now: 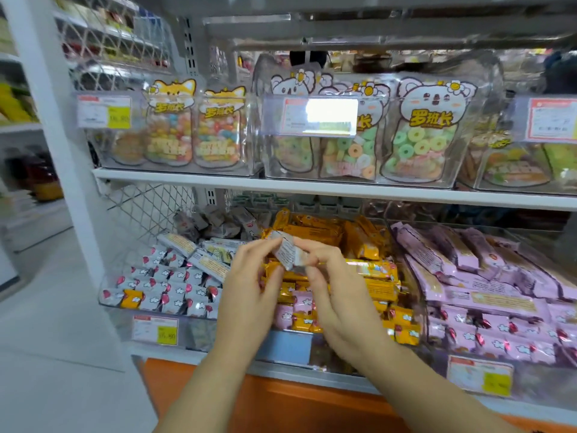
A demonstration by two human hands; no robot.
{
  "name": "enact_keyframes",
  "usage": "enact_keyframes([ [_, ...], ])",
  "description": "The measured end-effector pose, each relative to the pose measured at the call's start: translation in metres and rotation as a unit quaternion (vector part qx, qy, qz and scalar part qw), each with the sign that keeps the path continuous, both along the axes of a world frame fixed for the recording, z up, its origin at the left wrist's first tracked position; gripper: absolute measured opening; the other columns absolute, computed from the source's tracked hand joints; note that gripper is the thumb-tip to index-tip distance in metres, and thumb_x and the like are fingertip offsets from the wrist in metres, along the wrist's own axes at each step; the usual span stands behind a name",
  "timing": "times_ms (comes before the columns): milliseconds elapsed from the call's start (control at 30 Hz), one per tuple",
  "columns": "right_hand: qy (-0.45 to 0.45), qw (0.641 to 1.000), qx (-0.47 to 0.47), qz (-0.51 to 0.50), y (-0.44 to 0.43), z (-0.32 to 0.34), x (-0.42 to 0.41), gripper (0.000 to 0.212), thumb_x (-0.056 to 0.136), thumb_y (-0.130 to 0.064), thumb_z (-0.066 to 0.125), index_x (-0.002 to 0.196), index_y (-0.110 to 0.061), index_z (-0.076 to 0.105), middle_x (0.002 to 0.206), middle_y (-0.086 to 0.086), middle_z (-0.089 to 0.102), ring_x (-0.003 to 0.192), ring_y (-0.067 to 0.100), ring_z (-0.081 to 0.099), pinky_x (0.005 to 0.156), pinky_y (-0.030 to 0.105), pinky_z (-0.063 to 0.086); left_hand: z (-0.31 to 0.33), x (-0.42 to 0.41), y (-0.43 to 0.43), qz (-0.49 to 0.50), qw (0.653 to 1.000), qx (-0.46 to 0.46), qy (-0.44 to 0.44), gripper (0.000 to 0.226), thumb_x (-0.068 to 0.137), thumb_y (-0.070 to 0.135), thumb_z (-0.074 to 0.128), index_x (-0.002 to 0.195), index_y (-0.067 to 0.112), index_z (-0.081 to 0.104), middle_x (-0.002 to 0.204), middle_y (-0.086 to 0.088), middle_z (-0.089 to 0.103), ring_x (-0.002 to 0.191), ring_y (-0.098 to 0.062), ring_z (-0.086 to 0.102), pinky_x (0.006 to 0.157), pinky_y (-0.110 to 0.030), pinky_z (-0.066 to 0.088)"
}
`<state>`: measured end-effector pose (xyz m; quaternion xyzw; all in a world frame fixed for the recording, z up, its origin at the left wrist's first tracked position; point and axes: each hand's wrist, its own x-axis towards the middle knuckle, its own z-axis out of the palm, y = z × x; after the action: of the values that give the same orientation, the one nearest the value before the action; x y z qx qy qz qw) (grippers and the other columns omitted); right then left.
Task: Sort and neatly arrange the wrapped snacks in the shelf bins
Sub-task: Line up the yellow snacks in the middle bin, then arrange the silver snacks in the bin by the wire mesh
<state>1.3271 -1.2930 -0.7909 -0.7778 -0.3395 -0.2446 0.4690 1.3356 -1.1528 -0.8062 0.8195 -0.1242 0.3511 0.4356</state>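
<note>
Both hands are raised in front of the lower shelf and pinch one small silver-white wrapped snack (288,252) between their fingertips. My left hand (249,285) holds its left end, my right hand (327,285) its right end. Behind them stands the middle clear bin (415,320), filled with orange wrapped bars (371,276) and a few pink packets at its front. The left bin (109,303) holds white packets with red ends (162,282), plus one orange packet (132,299). To the right, another bin (527,235) holds pink wrapped bars (487,289).
The upper shelf (312,184) carries clear bins of candy pouches (421,132) with price tags (320,116). A white upright post (62,151) and wire mesh (150,207) close the left side. An orange base panel (281,401) runs below.
</note>
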Motion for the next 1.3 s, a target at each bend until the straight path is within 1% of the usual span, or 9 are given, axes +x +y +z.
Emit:
enact_keyframes([
  [100,0.016,1.000,-0.016,0.003,0.025,0.000,0.015,0.019,0.088,-0.035,0.053,0.104,-0.024,0.050,0.120,-0.010,0.058,0.110,0.005,0.054,0.091,0.031,0.047,-0.003,0.001,0.021,0.016,0.999,-0.021,0.021,0.046,0.088,-0.001,0.056,0.123,0.030,0.054,0.120,0.008,0.055,0.110,0.004,0.048,0.096,-0.011,0.036],
  [200,-0.032,0.998,-0.053,-0.026,0.047,0.008,0.032,0.031,0.084,-0.028,0.066,0.113,-0.019,0.060,0.111,-0.006,0.062,0.104,0.004,0.055,0.090,0.024,0.046,-0.004,0.001,0.039,0.025,0.998,-0.031,0.046,0.044,0.092,0.003,0.051,0.129,0.025,0.055,0.126,0.010,0.055,0.116,-0.004,0.051,0.100,-0.021,0.041],
  [367,-0.057,0.978,-0.199,-0.014,0.073,0.018,0.065,0.029,0.085,-0.013,0.064,0.114,-0.015,0.063,0.117,-0.003,0.059,0.108,0.010,0.054,0.095,0.026,0.045,-0.017,0.013,0.071,0.083,0.993,0.023,0.083,0.039,0.095,0.010,0.051,0.132,0.021,0.054,0.126,0.012,0.053,0.115,-0.003,0.049,0.097,-0.004,0.031],
  [500,-0.027,0.956,-0.290,-0.019,0.085,0.019,0.087,0.031,0.090,-0.017,0.058,0.120,-0.022,0.056,0.126,-0.005,0.042,0.108,0.015,0.051,0.090,0.035,0.047,-0.029,0.024,0.086,0.133,0.964,0.136,0.185,0.044,0.094,0.021,0.051,0.138,0.024,0.046,0.144,0.004,0.041,0.130,-0.016,0.040,0.112,-0.042,0.026],
  [600,-0.030,0.932,-0.358,-0.040,0.089,0.018,0.099,0.033,0.092,-0.017,0.053,0.124,-0.026,0.049,0.131,-0.006,0.038,0.111,0.020,0.050,0.089,0.038,0.047,-0.029,0.024,0.088,0.145,0.953,0.163,0.211,0.042,0.097,0.029,0.045,0.139,0.029,0.044,0.149,0.009,0.032,0.133,-0.012,0.034,0.115,-0.046,0.015],
  [733,-0.045,0.882,-0.457,-0.106,0.089,0.018,0.111,0.047,0.095,-0.017,0.043,0.140,-0.029,0.035,0.144,-0.005,0.040,0.135,0.022,0.032,0.114,0.047,0.018,-0.026,0.022,0.085,0.152,0.950,0.166,0.215,0.042,0.098,0.032,0.042,0.141,0.033,0.039,0.151,0.012,0.028,0.135,-0.010,0.031,0.116,-0.045,0.007],
  [867,-0.043,0.868,-0.481,-0.113,0.080,0.025,0.105,0.052,0.098,-0.024,0.037,0.147,-0.032,0.021,0.152,-0.006,0.028,0.142,0.019,0.015,0.117,0.045,0.001,-0.024,0.019,0.082,0.157,0.950,0.166,0.213,0.040,0.098,0.033,0.041,0.139,0.033,0.041,0.150,0.012,0.029,0.135,-0.010,0.032,0.116,-0.048,0.005],
  [1133,-0.034,0.906,-0.403,-0.121,0.026,0.025,0.066,0.028,0.094,-0.035,0.047,0.120,-0.033,0.059,0.119,-0.015,0.060,0.117,0.009,0.047,0.104,0.032,0.025,-0.013,0.012,0.058,0.114,0.969,0.170,0.141,0.033,0.095,0.028,0.049,0.127,0.030,0.056,0.138,0.011,0.044,0.127,-0.013,0.042,0.116,-0.049,0.011],
  [1300,0.036,0.899,-0.413,-0.143,-0.001,0.009,0.052,0.029,0.088,-0.042,0.055,0.112,-0.028,0.064,0.110,-0.010,0.065,0.104,0.011,0.056,0.091,0.029,0.045,-0.008,0.003,0.033,0.040,0.965,0.224,0.132,0.035,0.098,0.034,0.043,0.132,0.036,0.050,0.140,0.020,0.040,0.134,-0.001,0.029,0.116,-0.038,-0.003],
])
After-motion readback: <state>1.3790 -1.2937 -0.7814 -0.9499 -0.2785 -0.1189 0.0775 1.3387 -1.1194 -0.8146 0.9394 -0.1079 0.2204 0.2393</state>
